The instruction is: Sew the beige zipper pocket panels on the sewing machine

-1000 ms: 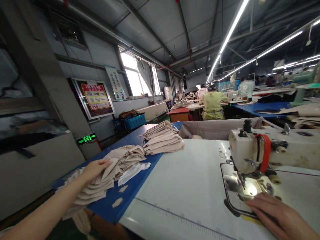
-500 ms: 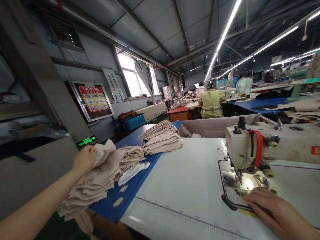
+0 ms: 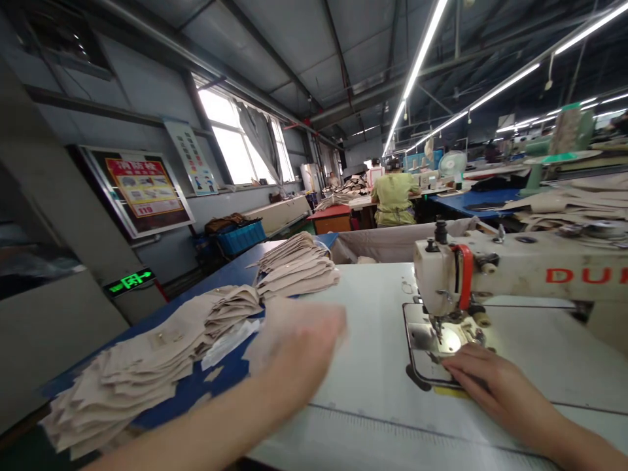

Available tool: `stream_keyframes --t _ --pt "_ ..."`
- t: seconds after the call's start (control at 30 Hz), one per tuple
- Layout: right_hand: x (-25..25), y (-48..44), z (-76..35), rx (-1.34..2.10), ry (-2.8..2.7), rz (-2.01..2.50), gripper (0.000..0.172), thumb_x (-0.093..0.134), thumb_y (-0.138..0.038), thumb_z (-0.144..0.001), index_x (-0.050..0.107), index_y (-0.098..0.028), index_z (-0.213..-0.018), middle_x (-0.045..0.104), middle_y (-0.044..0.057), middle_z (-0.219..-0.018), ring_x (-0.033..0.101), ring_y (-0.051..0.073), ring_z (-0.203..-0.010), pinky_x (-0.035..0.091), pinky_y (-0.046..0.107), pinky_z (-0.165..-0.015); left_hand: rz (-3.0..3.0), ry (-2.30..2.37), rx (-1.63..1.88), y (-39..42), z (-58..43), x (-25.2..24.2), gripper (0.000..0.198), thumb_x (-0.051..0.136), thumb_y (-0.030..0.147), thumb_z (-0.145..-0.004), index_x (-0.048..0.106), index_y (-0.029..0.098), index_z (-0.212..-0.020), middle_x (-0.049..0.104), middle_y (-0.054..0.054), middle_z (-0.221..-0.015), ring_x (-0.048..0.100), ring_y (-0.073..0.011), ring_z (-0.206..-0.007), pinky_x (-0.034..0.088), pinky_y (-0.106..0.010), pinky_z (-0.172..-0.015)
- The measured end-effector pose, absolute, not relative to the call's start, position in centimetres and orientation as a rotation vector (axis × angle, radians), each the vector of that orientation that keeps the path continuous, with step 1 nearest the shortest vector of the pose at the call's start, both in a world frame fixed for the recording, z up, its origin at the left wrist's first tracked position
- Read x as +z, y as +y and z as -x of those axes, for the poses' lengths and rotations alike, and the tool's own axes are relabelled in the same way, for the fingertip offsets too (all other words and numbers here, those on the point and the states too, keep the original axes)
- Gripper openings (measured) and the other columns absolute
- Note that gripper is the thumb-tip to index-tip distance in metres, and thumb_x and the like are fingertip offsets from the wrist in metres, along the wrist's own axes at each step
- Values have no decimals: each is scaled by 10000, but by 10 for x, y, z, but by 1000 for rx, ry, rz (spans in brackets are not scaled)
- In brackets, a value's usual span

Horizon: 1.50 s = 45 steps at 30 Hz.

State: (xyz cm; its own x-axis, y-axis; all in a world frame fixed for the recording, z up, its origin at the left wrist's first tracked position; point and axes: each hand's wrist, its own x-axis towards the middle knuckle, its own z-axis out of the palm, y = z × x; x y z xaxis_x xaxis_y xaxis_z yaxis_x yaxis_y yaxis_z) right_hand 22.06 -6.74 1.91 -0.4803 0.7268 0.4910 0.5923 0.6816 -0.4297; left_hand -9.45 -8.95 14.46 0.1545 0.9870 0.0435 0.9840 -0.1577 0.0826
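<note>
My left hand (image 3: 314, 337), blurred by motion, is over the white machine table and closed on a beige fabric piece (image 3: 277, 327) that trails to its left. My right hand (image 3: 490, 376) rests by the lit needle plate (image 3: 420, 337) of a sewing machine (image 3: 444, 275), its fingers pressed together; a small dark thing shows at them, too unclear to name. To the left, a fanned stack of beige fabric pieces (image 3: 142, 360) lies on a blue board. Behind it sits a second beige stack (image 3: 297, 265).
A crumpled white plastic piece (image 3: 228, 343) lies beside the stacks. Along the front of the table (image 3: 363, 366) runs a printed ruler scale (image 3: 392, 432). Beyond stand a cloth-lined bin (image 3: 387, 243), a blue crate (image 3: 243, 237) and a person in a yellow-green top (image 3: 394, 196).
My left hand has carried a fabric piece from the left stack rightward over the white table. My right hand stays by the needle plate. The view has turned somewhat to the right.
</note>
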Motion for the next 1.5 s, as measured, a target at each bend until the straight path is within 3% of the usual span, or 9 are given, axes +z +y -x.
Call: stream_keyframes --t 0.13,0.3,0.43,0.53,0.6,0.7,1.0,1.27,1.5 --pt "20 -66 -221 275 -2265 1061 289 414 -242 -1007 688 -209 -919 677 71 -865 642 208 -824 504 313 -736 -2208 1557 258 -94 33 89 258 371 239 -939 601 210 -826 710 -65 -824 678 -217 -792 476 -281 -688" --pt "23 -66 -220 270 -2270 1045 265 425 -181 -985 657 -188 -857 646 60 -806 608 202 -803 462 297 -719 -1888 1312 422 -82 19 78 280 330 325 -957 568 199 -885 660 -22 -710 650 -177 -623 501 -267 -601" --pt "26 -65 -219 196 -2214 993 255 459 -102 -915 607 -181 -724 608 43 -715 578 188 -726 430 270 -652 -2205 1294 511 -78 41 74 293 446 328 -934 636 192 -1112 719 -88 -1092 669 -222 -1012 511 -343 -925" --pt "26 -63 -219 148 -2164 1031 233 466 -123 -934 629 -182 -778 627 52 -753 591 190 -750 443 273 -669 -2527 1145 258 -80 54 67 472 523 333 -931 519 283 -1401 478 -48 -1505 428 -265 -1386 323 -441 -1160" --pt "25 -62 -220 105 -2104 1048 219 459 -148 -960 652 -184 -863 645 61 -786 600 194 -769 457 282 -685 -2612 1095 60 -82 59 62 570 522 378 -955 373 347 -1505 326 0 -1588 301 -269 -1460 250 -485 -1194" --pt "24 -63 -220 15 -1951 990 194 463 -158 -981 656 -182 -971 668 66 -814 606 196 -773 474 297 -707 -2648 1156 -35 -82 67 57 577 440 443 -998 258 375 -1541 277 17 -1595 292 -269 -1461 243 -519 -1189" --pt "42 -76 -206 221 -2340 768 121 532 -180 -928 653 -186 -921 659 70 -882 573 204 -839 468 327 -787 -2673 1279 -33 -68 84 47 545 431 450 -1001 311 355 -1524 294 -10 -1586 298 -302 -1454 247 -580 -1165" --pt "36 -82 -204 355 -2473 830 212 458 -187 -978 669 -194 -955 657 73 -921 587 212 -900 494 345 -822 -2668 1291 62 -81 81 58 560 511 337 -976 355 303 -1513 311 -31 -1590 270 -244 -1472 225 -525 -1193" --pt "24 -74 -212 275 -2418 788 215 476 -223 -984 688 -236 -1021 691 79 -996 657 199 -928 556 300 -845 -2448 2009 465 -75 204 82 402 437 387 -952 667 199 -1222 664 -87 -1295 601 -238 -1213 429 -362 -1090"
